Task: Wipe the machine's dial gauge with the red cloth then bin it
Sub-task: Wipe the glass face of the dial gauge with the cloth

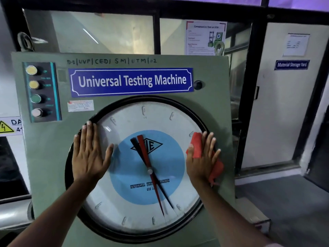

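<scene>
The big round dial gauge [142, 120] with a black rim, white face, blue centre and red and black needles fills the front of the green machine [46, 148]. My left hand [89, 152] lies flat with fingers spread on the glass at the dial's left edge, holding nothing. Flat against the dial's right edge, my right hand [203, 159] presses the red cloth [196, 145] onto the glass. The cloth sticks out above the thumb and below the little finger; its middle is hidden under the palm.
A blue "Universal Testing Machine" sign [131, 81] sits above the dial. Four push buttons [35, 91] line the machine's upper left. A yellow danger sticker [7, 127] is at far left. Behind stand a black-framed window and a white door [277, 104] at right. No bin in view.
</scene>
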A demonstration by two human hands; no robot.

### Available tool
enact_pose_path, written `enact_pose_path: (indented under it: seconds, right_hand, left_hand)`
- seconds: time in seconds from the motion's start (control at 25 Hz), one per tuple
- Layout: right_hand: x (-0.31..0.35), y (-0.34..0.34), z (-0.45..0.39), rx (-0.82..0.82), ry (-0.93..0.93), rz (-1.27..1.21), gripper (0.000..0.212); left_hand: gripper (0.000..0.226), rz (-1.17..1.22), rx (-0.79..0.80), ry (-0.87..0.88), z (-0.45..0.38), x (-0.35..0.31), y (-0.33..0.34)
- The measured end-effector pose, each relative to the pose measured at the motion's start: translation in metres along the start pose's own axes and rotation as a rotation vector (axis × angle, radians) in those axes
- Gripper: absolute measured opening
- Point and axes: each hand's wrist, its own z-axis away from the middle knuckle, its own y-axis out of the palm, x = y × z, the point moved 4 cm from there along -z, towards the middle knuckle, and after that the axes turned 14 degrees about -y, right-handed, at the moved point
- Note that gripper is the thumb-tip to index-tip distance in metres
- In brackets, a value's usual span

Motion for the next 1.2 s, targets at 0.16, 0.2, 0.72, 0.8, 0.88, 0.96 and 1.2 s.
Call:
enact_pose_path:
  seconds: [0.16, 0.2, 0.72, 0.8, 0.88, 0.96, 1.2]
  right_hand:
    - [-0.003, 0.004, 0.061, 0.037, 0.134, -0.015, 0.075]
    - [0.001, 0.005, 0.063, 0.037, 0.176, -0.031, 0.075]
    - [0.216, 0.015, -0.069, 0.025, -0.275, -0.107, 0.077]
    - [0.239, 0.019, -0.054, 0.089, -0.456, -0.101, 0.075]
    - [0.251, 0.023, -0.031, 0.191, -0.646, -0.128, 0.074]
    - [0.251, 0.017, -0.014, 0.29, -0.734, -0.212, 0.073]
    - [0.208, -0.058, -0.056, 0.308, -0.579, -0.356, 0.069]
  left_hand:
    - [0.087, 0.033, 0.001, -0.011, 0.013, 0.002, 0.006]
    - [0.087, 0.035, -0.004, -0.011, 0.014, 0.004, 0.007]
    - [0.083, 0.108, -0.002, -0.024, 0.021, 0.031, 0.006]
    - [0.083, 0.129, 0.006, -0.044, 0.028, 0.033, 0.003]
    - [0.083, 0.167, 0.035, -0.059, 0.035, 0.036, -0.003]
    - [0.083, 0.19, 0.07, -0.071, 0.038, 0.037, -0.017]
    - [0.089, 0.096, 0.143, -0.073, 0.017, 0.027, -0.087]
